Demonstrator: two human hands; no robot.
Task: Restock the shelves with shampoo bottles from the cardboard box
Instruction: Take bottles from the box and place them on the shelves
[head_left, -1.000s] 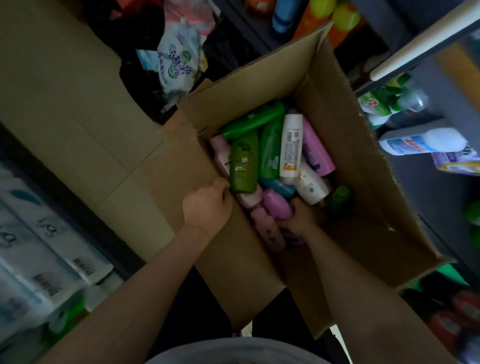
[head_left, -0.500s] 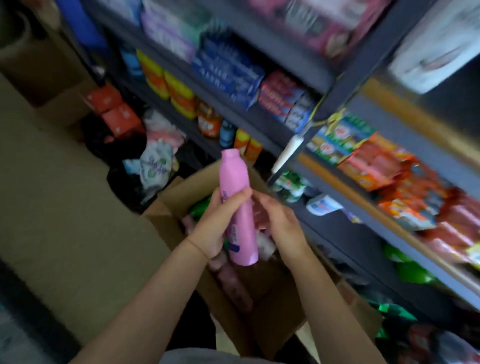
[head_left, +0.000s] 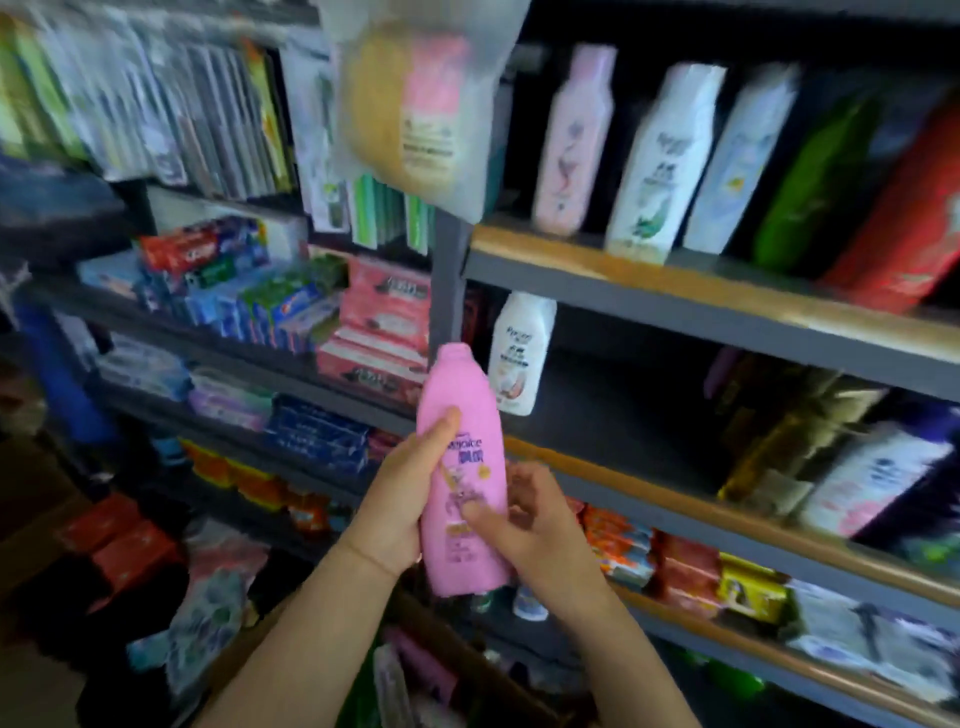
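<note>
Now out of the cardboard box (head_left: 498, 670) and raised before the shelves: pink shampoo bottle (head_left: 462, 467), upright, gripped round its middle by left hand (head_left: 400, 499), right hand (head_left: 524, 525) curled about its lower side. Just beyond its cap, a white bottle (head_left: 519, 353) beside bare shelf (head_left: 613, 415). Picking finished; placing probably next.

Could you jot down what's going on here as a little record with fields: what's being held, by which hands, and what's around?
held: pink bottle, upright, cap up
left hand: grips the bottle's side
right hand: holds its lower part, thumb across the label
nearest shelf: one white bottle standing, dark bare space beside it
shelf above: pale pink bottle and other bottles in a row
box: below the hands, only partly seen
</note>
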